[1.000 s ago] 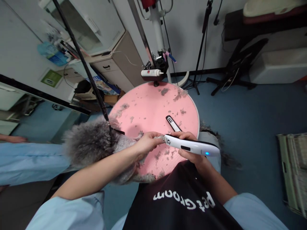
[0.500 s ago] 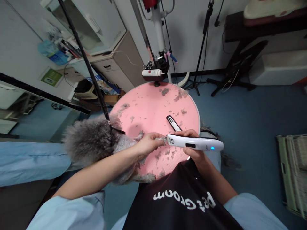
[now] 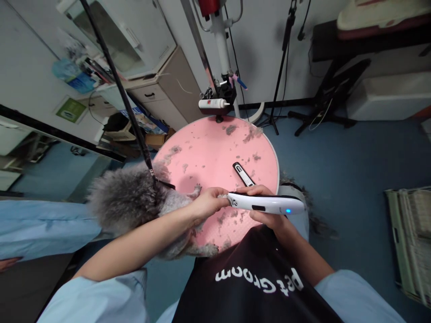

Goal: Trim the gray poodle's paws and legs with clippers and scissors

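A curly grey dog [image 3: 126, 197] is on the round pink table [image 3: 215, 143], with a black grooming loop [image 3: 164, 183] around its neck. My left hand [image 3: 209, 202] is closed around one of the dog's paws, of which only a bit of fur shows past the fingertips. In my right hand [image 3: 269, 217] lies a white hair clipper [image 3: 266, 203] with a lit blue light. Its blade end is at the paw, close to my left fingers. Just behind my right fingers, a second black-and-white tool [image 3: 244, 174] rests on the table, partly covered.
Clumps of grey fur [image 3: 252, 133] lie scattered over the tabletop. At its far edge a holder carries scissors and a white bottle [image 3: 214, 103]. A black strap [image 3: 117, 80] runs up from the dog's neck. Another person's blue sleeve [image 3: 43, 229] reaches in from the left.
The clipper and my right hand have moved slightly left, bringing the blade closer to my left fingers. A bit of the other person's hand now shows at the left edge.
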Available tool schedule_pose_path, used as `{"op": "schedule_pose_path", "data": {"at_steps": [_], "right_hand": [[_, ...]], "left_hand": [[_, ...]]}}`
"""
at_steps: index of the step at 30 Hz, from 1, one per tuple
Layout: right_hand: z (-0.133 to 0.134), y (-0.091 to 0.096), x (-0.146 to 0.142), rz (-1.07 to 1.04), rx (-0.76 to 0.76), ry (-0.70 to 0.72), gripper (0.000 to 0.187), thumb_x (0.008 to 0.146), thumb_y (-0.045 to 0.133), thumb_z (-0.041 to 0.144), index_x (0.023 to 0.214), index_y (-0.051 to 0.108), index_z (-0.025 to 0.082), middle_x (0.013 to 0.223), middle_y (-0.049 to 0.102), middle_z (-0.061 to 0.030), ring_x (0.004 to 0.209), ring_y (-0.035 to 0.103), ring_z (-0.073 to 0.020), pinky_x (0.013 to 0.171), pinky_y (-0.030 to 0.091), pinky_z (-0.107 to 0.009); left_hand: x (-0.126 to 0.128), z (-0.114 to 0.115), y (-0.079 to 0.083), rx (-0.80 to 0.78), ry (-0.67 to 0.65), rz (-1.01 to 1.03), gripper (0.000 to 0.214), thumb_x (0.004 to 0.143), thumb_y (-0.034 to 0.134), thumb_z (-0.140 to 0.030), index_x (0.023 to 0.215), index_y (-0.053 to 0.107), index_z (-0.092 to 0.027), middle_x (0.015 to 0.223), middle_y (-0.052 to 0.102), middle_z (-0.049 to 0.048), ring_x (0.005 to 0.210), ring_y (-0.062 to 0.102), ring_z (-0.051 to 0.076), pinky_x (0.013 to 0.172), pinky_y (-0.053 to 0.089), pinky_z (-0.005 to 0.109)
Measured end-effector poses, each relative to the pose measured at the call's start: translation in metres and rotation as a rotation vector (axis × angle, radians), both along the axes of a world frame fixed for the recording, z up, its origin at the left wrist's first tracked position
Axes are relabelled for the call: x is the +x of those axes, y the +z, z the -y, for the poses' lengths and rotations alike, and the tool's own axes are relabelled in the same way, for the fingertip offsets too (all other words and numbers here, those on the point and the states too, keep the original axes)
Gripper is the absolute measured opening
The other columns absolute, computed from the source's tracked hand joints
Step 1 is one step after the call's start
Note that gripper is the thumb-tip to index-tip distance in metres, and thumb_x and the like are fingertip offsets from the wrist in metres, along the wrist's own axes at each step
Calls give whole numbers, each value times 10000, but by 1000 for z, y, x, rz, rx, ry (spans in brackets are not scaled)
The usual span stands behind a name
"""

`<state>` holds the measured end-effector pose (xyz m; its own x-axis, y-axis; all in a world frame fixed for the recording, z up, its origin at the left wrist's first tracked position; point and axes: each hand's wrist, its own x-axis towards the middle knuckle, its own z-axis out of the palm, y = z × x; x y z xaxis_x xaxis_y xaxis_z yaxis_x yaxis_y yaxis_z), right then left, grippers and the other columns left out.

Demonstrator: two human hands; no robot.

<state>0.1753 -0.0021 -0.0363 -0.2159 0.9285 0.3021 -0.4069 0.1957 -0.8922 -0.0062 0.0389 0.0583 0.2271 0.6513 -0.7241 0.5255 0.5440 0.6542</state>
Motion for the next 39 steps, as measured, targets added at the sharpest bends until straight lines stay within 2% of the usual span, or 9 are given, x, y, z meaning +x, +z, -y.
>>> {"op": "schedule_pose_path", "data": {"at_steps": [4,6,9,12,19,25,29,33,39], "right_hand": [[-7,0,2,-237,-176,211,392,648,717,496,880,543,232,927,703,-65,835,662,-237,697,528,-359],[-10,-4,2,-337,-286,137,368,670,689,514,854,539,234,820,714,-40,665,642,-185,565,503,-291],[-13,-9,1,-347,-409,-24,381,677,719,438,942,528,242,916,720,-35,555,588,-123,497,470,-245],[-13,-11,-2,-296,-453,-42,402,667,739,408,938,493,241,970,720,-43,460,529,-82,437,439,-227],[-12,-6,-14,-264,-550,-104,367,710,696,428,891,438,240,822,739,-13,367,484,-67,334,365,-189],[-8,-5,-20,-310,-545,-81,388,693,714,427,912,451,244,861,733,-7,401,522,-71,365,419,-193],[-4,-8,-25,-346,-536,-160,352,717,689,423,916,454,252,820,726,5,420,517,-72,355,395,-176],[8,-10,-32,-195,-375,-272,322,767,647,436,966,476,250,953,690,-27,499,567,-87,432,466,-217],[30,-4,-45,12,-186,-359,453,759,644,507,1072,443,249,1196,569,-113,833,655,-196,634,549,-332]], "left_hand": [[-1,1,-3,-19,26,19,193,695,563,-271,810,604,-122,573,454,-32,454,325,59,439,185,231],[-2,1,-5,-11,67,37,226,713,554,-304,824,620,-118,603,483,-20,454,321,57,439,184,231],[-2,1,-7,22,85,56,251,698,575,-273,875,651,-112,613,514,-9,453,307,55,445,189,231],[0,3,-6,59,116,55,250,677,588,-214,898,661,-121,605,532,-8,464,325,62,453,208,229],[7,5,2,79,145,28,200,652,598,-122,848,638,-128,575,542,-17,504,373,78,471,250,220],[5,5,0,111,134,26,167,645,597,-105,807,635,-124,584,548,-15,539,419,91,510,302,225],[5,5,-3,172,116,23,167,648,610,-118,813,637,-120,671,597,11,578,451,96,545,332,232],[8,5,0,175,94,-14,168,681,562,-122,835,630,-117,626,561,-2,544,420,90,527,314,230],[7,4,1,88,169,15,198,739,489,-181,888,605,-121,550,453,-34,452,329,72,456,229,232]]}}
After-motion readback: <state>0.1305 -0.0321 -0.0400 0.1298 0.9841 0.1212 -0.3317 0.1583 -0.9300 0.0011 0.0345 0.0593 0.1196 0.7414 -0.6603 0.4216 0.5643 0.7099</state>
